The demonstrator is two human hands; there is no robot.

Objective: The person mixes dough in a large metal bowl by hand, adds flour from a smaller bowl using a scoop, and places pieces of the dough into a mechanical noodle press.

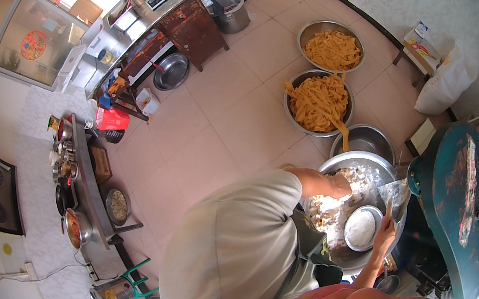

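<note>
A large metal basin (344,160) holds loose white flour and crumbly dough (327,218). My left hand (340,185) reaches down into the basin at the floury mass; its fingers are too small and hidden to make out. On the near side of the basin, my right hand (385,234) is closed round the wooden handle of a scraper with a broad metal blade (395,191). The blade is raised at the basin's right side. A smaller metal bowl of white flour (362,229) sits inside the basin, close to my right hand.
Beyond the basin stand an empty metal bowl (371,138) and two bowls heaped with wide yellow strips (318,100) (332,50). To the right is a green machine (462,193), near a white sack (446,81). A shelf with pots (89,182) lines the left wall.
</note>
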